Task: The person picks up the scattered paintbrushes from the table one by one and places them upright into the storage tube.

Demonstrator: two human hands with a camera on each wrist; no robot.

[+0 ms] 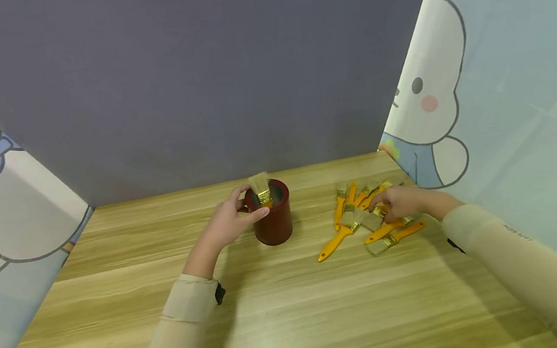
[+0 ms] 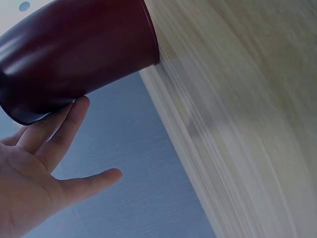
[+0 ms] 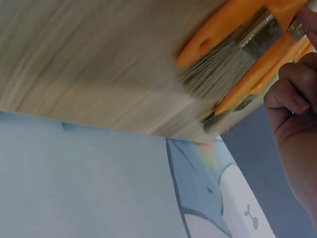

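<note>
A dark red cup (image 1: 275, 219) stands on the wooden table (image 1: 315, 310) with one paintbrush (image 1: 261, 188) in it, bristles up. My left hand (image 1: 233, 219) rests against the cup's left side; in the left wrist view its fingers (image 2: 59, 134) lie fairly straight, one fingertip touching the cup (image 2: 74, 54), the thumb apart. My right hand (image 1: 397, 201) lies on a pile of orange-handled paintbrushes (image 1: 353, 217) to the cup's right. In the right wrist view its curled fingers (image 3: 292, 104) pinch one brush (image 3: 223, 69) at the metal band.
A grey panel (image 1: 196, 83) closes off the table's far edge. Cartoon-printed sheets stand at the right (image 1: 494, 102) and left (image 1: 12, 211) sides. Bare wood stretches from the cup and brushes to the near edge.
</note>
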